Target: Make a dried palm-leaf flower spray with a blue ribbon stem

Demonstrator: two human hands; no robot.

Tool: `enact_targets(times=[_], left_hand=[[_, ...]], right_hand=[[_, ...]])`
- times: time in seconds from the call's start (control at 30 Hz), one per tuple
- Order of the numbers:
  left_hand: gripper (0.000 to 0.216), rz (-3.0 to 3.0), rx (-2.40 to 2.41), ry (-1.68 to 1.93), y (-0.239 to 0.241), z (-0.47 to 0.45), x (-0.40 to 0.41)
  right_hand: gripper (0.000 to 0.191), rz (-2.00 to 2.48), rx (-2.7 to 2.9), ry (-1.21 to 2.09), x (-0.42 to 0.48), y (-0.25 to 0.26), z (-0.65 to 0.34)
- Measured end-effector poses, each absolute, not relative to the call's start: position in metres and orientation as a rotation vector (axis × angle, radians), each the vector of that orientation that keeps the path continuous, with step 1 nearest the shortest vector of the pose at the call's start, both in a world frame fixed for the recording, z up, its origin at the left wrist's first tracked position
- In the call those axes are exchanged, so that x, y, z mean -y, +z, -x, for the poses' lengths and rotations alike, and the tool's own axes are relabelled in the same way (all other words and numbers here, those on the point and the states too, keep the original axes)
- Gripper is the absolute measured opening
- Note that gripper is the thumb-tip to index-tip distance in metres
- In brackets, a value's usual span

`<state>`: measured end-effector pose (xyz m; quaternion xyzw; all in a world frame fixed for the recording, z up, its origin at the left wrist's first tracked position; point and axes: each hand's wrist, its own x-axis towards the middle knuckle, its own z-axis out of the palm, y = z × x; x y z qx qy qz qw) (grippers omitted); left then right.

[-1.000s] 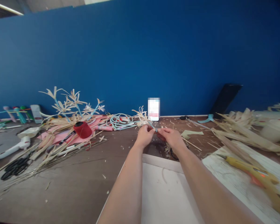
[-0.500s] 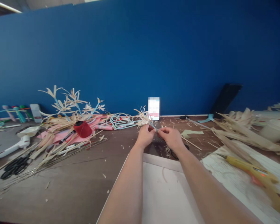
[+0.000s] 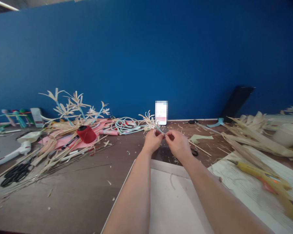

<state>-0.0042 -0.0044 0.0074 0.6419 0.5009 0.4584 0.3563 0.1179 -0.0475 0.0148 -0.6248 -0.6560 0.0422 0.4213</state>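
Note:
In the middle of the head view, my left hand (image 3: 153, 141) is closed in a pinch on the pale-blue stem of a handmade flower (image 3: 148, 121). The flower's narrow cream petals fan out above and left of the fingers. Right beside it, my right hand (image 3: 179, 144) also pinches, thumb against forefinger, near the lower end of the stem. Whatever lies between the right fingertips is too small to make out. Both hands are above the far edge of a white board (image 3: 173, 198). A lit phone (image 3: 161, 113) stands upright just behind them.
Finished flowers (image 3: 72, 107), a red thread spool (image 3: 86, 134) and black scissors (image 3: 16, 174) lie left. A coiled pale-blue cord (image 3: 128, 125) is nearer the middle. On the right are a yellow glue gun (image 3: 266, 178) and dried husks (image 3: 263, 133). A blue partition (image 3: 146, 58) closes the back.
My right hand has shifted slightly, its fingertips a little up and apart from the left ones. The left hand and flower have barely moved.

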Motion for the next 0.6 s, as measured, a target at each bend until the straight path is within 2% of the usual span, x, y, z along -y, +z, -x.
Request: enact_targets(times=[0.27, 0.6], left_hand=[[0.013, -1.569, -1.338, 1.26, 0.0141, 0.0029, 0.006], [0.01, -1.375, -1.324, 1.263, 0.0102, -0.0003, 0.0058]], right_hand=[[0.014, 1.548, 1.626, -0.023, 0.0513, 0.0143, -0.1133], [0.014, 1.422, 1.658, -0.01, 0.0503, 0.0118, -0.1125]])
